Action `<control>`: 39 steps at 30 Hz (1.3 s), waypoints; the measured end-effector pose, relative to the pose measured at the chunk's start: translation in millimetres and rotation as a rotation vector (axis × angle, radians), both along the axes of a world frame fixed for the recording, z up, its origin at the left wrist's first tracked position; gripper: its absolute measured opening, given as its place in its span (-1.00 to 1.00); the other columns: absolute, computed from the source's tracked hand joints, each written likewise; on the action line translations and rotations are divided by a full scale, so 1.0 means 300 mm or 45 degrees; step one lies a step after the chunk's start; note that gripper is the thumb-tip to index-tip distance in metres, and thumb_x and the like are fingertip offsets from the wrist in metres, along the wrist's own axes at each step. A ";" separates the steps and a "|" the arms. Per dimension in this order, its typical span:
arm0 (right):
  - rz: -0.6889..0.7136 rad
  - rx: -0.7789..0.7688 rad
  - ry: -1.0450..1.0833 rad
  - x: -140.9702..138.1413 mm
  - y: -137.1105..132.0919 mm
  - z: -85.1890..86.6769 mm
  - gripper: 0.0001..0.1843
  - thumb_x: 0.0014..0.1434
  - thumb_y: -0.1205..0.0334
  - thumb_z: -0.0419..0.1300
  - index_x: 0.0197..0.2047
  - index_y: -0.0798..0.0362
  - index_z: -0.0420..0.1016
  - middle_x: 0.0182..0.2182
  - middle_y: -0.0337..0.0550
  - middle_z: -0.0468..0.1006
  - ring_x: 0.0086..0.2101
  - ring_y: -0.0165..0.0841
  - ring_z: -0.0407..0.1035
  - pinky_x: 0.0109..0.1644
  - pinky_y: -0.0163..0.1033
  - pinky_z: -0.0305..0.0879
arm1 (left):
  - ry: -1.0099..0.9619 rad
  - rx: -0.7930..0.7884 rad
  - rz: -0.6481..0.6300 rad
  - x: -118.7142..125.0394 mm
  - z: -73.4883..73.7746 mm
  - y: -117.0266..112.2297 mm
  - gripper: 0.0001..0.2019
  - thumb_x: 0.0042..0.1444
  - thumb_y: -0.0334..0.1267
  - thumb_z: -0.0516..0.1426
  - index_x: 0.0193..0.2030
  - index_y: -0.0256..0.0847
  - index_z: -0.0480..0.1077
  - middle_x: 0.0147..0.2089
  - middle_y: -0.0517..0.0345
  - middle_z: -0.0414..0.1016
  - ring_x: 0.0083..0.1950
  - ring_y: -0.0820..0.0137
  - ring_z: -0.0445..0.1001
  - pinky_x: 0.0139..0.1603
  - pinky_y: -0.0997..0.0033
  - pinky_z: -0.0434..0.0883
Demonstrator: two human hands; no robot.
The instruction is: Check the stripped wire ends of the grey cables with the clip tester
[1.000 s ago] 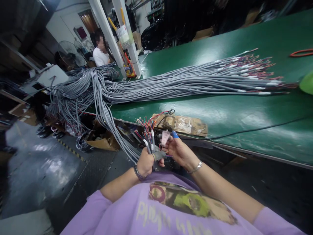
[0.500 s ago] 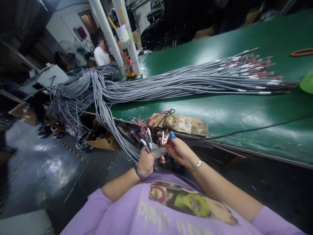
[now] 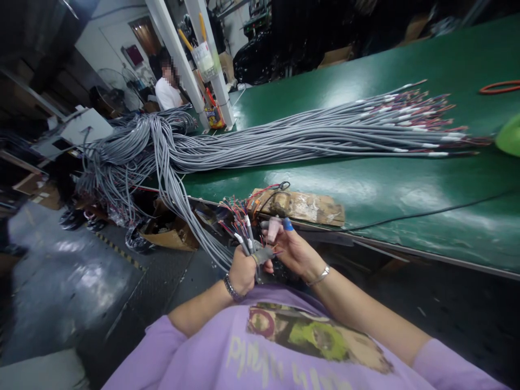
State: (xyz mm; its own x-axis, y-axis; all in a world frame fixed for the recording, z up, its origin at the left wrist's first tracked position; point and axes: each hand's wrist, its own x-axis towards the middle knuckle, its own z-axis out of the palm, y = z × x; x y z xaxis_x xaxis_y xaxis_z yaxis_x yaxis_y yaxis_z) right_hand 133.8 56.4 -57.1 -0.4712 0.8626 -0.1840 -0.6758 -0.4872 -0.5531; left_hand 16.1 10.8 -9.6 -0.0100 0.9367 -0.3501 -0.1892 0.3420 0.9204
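Note:
My left hand is closed around a bunch of grey cables, close to their stripped ends. Grey wrapping covers its thumb. Above the fist, thin coloured wires fan out past white sleeves. My right hand is bent in against the left thumb, with its fingers closed at thin orange wires. A blue cover sits on one of its fingertips, and beside that is a pale pink piece; whether it is a finger cover or held cannot be made out.
A long bundle of grey cables lies along the green table. At the table's edge is a worn wooden block with a black cord. White posts rise behind. A cardboard box stands below, and a person is further back.
The pale pink piece at my right fingers has turned from a forked shape to a broad one. My left hand keeps its hold on the cables in the same place.

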 end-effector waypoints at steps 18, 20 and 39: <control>0.307 0.461 -0.694 0.076 -0.067 0.105 -0.61 -0.06 -0.12 0.34 -0.45 0.07 0.46 -0.65 -0.27 0.50 -0.60 -0.41 0.34 -0.48 -0.29 0.22 | 0.114 -0.077 -0.240 -0.025 -0.036 -0.036 -0.59 -0.38 0.00 0.40 -0.61 -0.29 0.39 -0.69 0.17 0.40 -0.66 0.45 0.36 -0.55 0.40 0.41; 0.158 0.471 -0.769 0.090 -0.063 0.098 -0.61 -0.11 -0.11 0.37 -0.46 0.07 0.49 -0.60 -0.26 0.52 -0.56 -0.44 0.32 -0.45 -0.31 0.22 | 0.112 -0.054 -0.166 -0.026 -0.039 -0.036 -0.57 -0.36 0.04 0.39 -0.63 -0.29 0.39 -0.68 0.16 0.41 -0.66 0.46 0.35 -0.56 0.42 0.41; 0.124 0.351 -0.703 0.044 -0.090 0.093 -0.62 -0.12 -0.07 0.37 -0.51 0.02 0.35 -0.68 -0.29 0.48 -0.61 -0.40 0.32 -0.48 -0.27 0.18 | 0.087 0.097 -0.044 -0.040 -0.069 -0.039 -0.55 -0.27 0.10 0.35 -0.66 -0.26 0.37 -0.69 0.16 0.41 -0.65 0.45 0.37 -0.52 0.41 0.42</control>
State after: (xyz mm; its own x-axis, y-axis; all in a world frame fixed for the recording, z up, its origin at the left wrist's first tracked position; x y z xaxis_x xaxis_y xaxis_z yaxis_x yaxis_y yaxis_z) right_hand 147.0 29.4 -29.1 -0.4487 0.8711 -0.1996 -0.2140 -0.3215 -0.9224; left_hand 4.1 -0.8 -30.2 0.0013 0.9608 -0.2772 -0.1147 0.2755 0.9544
